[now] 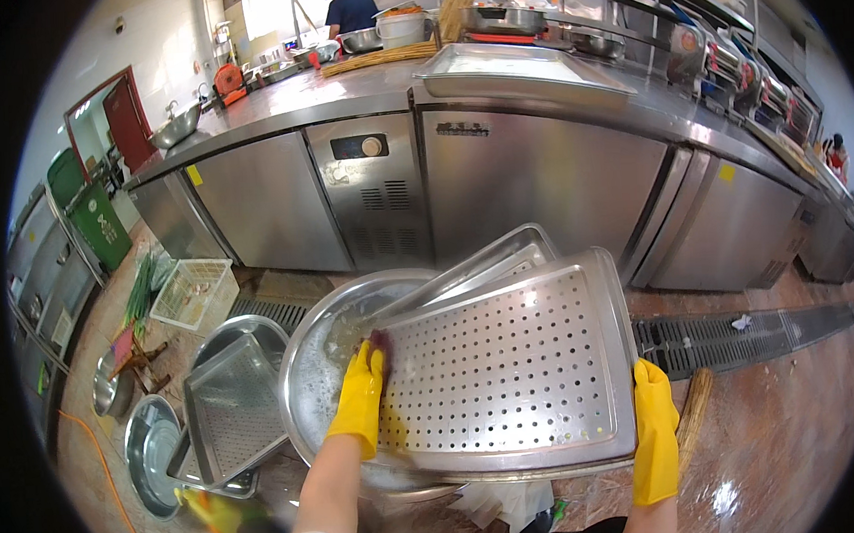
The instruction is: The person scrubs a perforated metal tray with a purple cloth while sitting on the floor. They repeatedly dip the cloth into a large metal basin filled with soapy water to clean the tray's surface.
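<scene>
A perforated stainless-steel tray (488,364) lies tilted across a large round metal basin (308,329) of sudsy water. My left hand (361,391), in a yellow rubber glove, presses a dark reddish scrubbing pad (382,343) against the tray's left part. On the far right edge my gloved right hand (655,414) grips the tray's rim, its thumb over the top. A second metal tray (470,275) leans in the basin behind the perforated one. The pad is blurred and partly covered by my fingers.
Left of the basin, perforated trays (237,410) rest against a metal bowl (240,328). Another basin (153,450) stands nearby, with a blurred yellow glove (223,515) below it. A white plastic crate (194,294), floor drain grate (723,336) and steel counter (544,168) lie beyond. A person (351,12) stands behind the counter.
</scene>
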### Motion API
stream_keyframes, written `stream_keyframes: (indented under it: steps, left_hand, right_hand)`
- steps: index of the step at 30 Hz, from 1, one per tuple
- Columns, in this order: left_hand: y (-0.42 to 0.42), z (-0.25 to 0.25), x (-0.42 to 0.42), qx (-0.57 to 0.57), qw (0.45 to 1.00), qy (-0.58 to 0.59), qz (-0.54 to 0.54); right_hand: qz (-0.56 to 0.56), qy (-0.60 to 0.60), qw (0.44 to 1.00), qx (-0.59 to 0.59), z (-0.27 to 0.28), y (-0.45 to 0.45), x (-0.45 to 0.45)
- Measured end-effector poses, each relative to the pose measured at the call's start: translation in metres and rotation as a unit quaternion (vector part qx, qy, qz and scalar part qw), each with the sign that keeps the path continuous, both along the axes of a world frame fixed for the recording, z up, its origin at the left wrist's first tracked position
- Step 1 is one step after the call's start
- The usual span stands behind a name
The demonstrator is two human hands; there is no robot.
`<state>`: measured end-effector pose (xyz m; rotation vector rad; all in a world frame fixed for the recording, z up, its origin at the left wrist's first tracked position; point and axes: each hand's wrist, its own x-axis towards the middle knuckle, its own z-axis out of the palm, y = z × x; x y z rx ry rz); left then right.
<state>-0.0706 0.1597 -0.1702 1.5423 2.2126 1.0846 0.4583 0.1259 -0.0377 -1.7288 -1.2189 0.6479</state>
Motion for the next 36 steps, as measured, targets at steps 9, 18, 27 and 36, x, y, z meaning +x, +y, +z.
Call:
stream_keyframes:
  steps: [9,18,27,36]
  left_hand:
    - [-0.089,0.062,0.090,-0.146,0.985,0.097,0.006]
    - [-0.095,0.179,0.302,0.019,0.930,0.229,-0.288]
    - [-0.152,0.121,0.300,0.214,0.886,0.280,-0.302]
    - [-0.187,0.045,0.097,-0.091,0.956,0.243,-0.136]
  right_hand:
    - [-0.040,-0.086,0.987,-0.129,0.090,-0.034,-0.048]
    - [-0.007,-0.067,0.988,-0.139,0.038,-0.015,-0.032]
    - [0.039,-0.128,0.984,-0.117,0.008,-0.001,-0.011]
    - [0.031,-0.114,0.984,-0.131,0.025,-0.006,-0.025]
